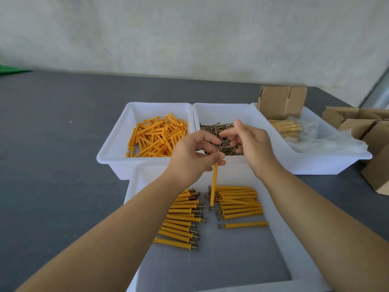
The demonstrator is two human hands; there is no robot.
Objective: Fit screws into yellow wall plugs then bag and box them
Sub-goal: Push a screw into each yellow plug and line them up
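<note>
Left hand (193,157) pinching one yellow plug (214,186) near its top, hanging upright over the near tray (280,239) of finished pieces, mouth up for a screw. Right hand (250,142) above the screw tray (223,110), fingers loosely spread, seemingly empty

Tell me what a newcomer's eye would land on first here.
First, the left hand pinching one yellow plug upright at centre, with the right hand open beside it over the bin of screws. Next, the heap of loose plugs in the far-left bin, and the two rows of fitted plugs in the near tray.
</note>
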